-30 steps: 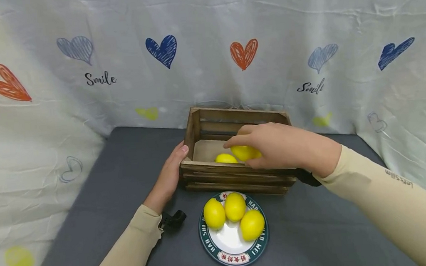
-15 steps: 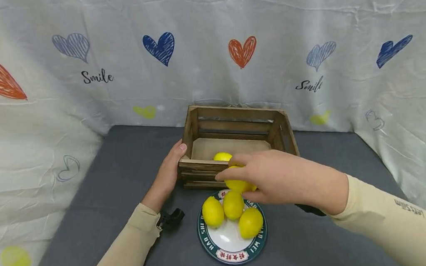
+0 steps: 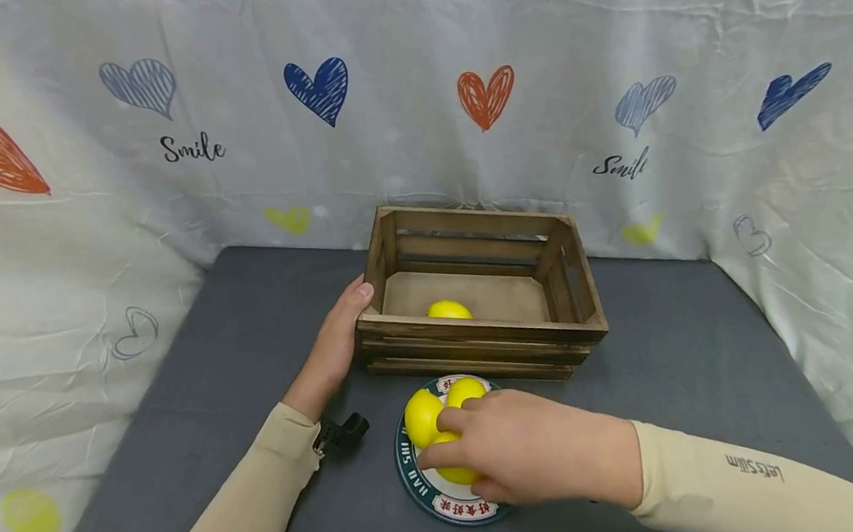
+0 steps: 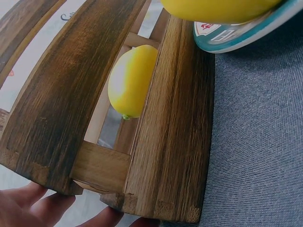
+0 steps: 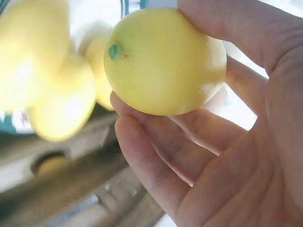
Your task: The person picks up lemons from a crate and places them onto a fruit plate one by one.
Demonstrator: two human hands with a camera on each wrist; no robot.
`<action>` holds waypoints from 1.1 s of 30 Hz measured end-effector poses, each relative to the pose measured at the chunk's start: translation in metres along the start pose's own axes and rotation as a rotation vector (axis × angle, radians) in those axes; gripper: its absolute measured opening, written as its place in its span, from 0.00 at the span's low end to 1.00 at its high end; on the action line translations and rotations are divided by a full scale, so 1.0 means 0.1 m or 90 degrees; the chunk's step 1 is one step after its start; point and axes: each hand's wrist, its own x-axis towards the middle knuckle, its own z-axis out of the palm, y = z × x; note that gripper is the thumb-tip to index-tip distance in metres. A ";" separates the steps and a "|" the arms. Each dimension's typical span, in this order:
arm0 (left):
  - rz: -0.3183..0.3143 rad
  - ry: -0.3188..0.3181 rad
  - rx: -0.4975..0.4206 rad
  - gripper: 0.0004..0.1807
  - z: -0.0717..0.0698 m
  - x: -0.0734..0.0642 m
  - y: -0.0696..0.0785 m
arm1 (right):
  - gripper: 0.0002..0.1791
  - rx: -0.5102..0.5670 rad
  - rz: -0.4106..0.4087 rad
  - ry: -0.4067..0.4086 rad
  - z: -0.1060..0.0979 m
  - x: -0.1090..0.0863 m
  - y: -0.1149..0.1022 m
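My right hand (image 3: 531, 446) holds a yellow lemon (image 5: 165, 61) low over the plate (image 3: 419, 492), between thumb and fingers. That plate is round and white with a lettered green rim. Two more lemons, one left (image 3: 423, 416) and one at the back (image 3: 466, 390), show on it. In the right wrist view a third lemon (image 5: 100, 71) lies behind them; the hand hides it from the head camera. My left hand (image 3: 328, 353) grips the left end of a brown slatted wooden crate (image 3: 477, 335), thumb at its rim. One lemon (image 3: 448, 309) lies inside, also visible between the slats in the left wrist view.
The crate stands behind the plate on a dark grey tabletop (image 3: 704, 353). A pale curtain (image 3: 418, 158) with printed hearts hangs behind and at both sides. A black wrist strap (image 3: 343, 433) sits at the left wrist.
My right hand has carried a lemon out of the crate, forward over its front wall and down to the plate. The left hand has stayed at the crate's end.
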 end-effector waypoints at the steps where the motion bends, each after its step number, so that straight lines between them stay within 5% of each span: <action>1: 0.001 -0.001 0.001 0.43 0.00 0.00 0.00 | 0.32 0.002 -0.004 0.000 0.04 0.01 -0.01; 13: -0.007 0.004 -0.001 0.44 0.01 0.00 0.03 | 0.30 0.006 -0.034 0.029 0.44 0.12 -0.09; 33: -0.007 0.002 -0.008 0.44 0.00 0.01 0.00 | 0.31 0.015 -0.046 0.048 0.57 0.15 -0.05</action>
